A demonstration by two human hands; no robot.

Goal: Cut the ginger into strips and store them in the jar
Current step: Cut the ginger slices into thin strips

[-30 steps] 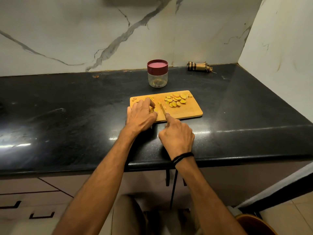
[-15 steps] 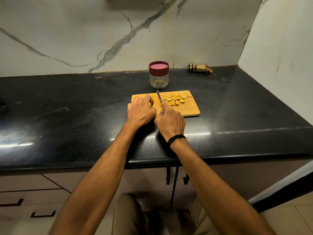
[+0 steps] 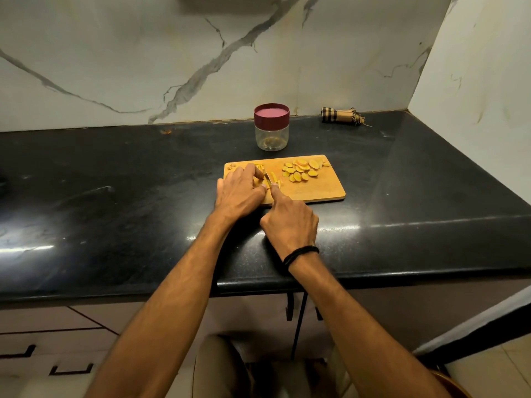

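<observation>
At nine o'clock on board (image 3: 316, 192), left grip (image 3: 240, 193) is pinching ginger (image 3: 273, 177), right grip (image 3: 290, 222) clamping knife (image 3: 267, 179), strip-cutting; next stroke probably needs left retreating.

A glossy black stone counter (image 3: 115, 196) carries three things. A wooden cutting board (image 3: 316, 191) lies flat on it. Just behind the board stands a clear jar (image 3: 271, 130) with its dark red lid on. Farther behind the board, to its right, lies a rolled checked cloth (image 3: 340, 116).
</observation>
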